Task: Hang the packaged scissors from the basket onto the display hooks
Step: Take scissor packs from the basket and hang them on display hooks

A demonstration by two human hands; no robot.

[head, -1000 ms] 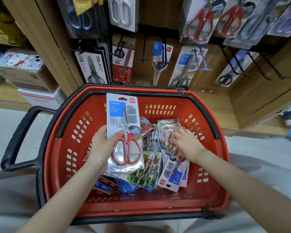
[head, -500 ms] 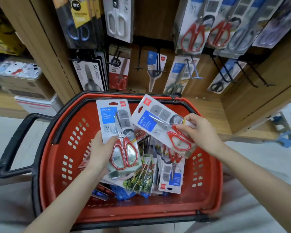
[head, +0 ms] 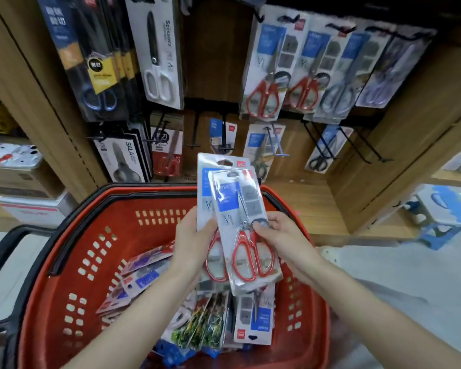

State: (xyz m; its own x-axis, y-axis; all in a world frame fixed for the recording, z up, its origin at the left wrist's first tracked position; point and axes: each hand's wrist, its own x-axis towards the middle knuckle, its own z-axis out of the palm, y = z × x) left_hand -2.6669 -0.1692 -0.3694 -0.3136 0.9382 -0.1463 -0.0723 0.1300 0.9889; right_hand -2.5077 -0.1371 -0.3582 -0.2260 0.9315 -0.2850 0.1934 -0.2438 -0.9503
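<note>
Noted at far left: black carry handle (head: 0,265), projecting past the left edge of the red basket (head: 149,243). Above it, on the left side of the display panel, dark and white scissor packs (head: 160,57), hung in rows. Found against the basket's left wall: loose packs (head: 141,272), lying slanted, with more piled toward the near edge.

Left hand (head: 190,243): wrapped round the left edge of the rear pack (head: 205,187), thumb on its face. Held upright above the basket's far rim, right of centre, hang hole uppermost.

Front pack (head: 246,235): laid over the rear one, offset slightly right and lower, with the two hang holes out of line.

Right hand (head: 282,238): pinched on the front pack's right edge beside the scissor pivot, thumb on the face, fingers behind.

Noted at upper right of the panel: matching red-handled packs (head: 264,83), already hung. Lower and further right: bare black hooks (head: 367,147), angled outward.

Hazards, as judged:
- Snagging on the hook tip, given the offset holes; better squared up or hung singly.
- Sliding apart of the glossy packs on any easing of either grip, with a drop back into the basket.
- Knocking hung packs off neighbouring hooks during the reach.
- Hanging on the wrong hook, given the similar packs close by.
</note>
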